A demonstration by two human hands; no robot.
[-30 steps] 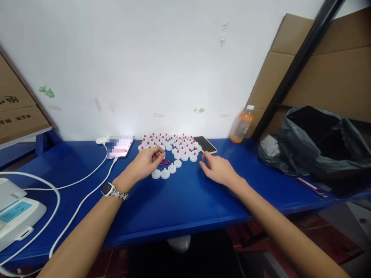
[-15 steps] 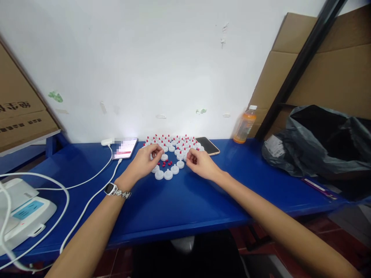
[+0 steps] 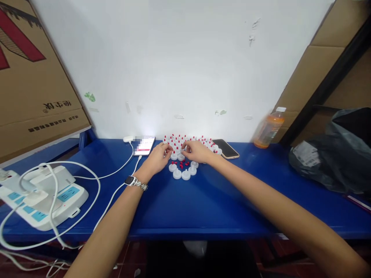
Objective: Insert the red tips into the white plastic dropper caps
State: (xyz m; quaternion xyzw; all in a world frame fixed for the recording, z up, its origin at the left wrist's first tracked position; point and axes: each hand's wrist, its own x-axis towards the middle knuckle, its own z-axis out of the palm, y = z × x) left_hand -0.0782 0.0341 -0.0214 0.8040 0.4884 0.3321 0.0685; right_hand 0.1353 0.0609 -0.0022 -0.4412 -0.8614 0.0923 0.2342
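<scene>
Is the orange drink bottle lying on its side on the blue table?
No, the orange bottle stands upright on the blue table.

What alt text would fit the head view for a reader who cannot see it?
Two bare hands, left hand and right hand, meet over a cluster of small white caps and loose red plugs on a blue table. Two phones, an orange bottle and a power strip lie around them.

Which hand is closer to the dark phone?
Right. The right hand lies just left of the dark phone; the left hand is farther left, beyond the caps.
</scene>
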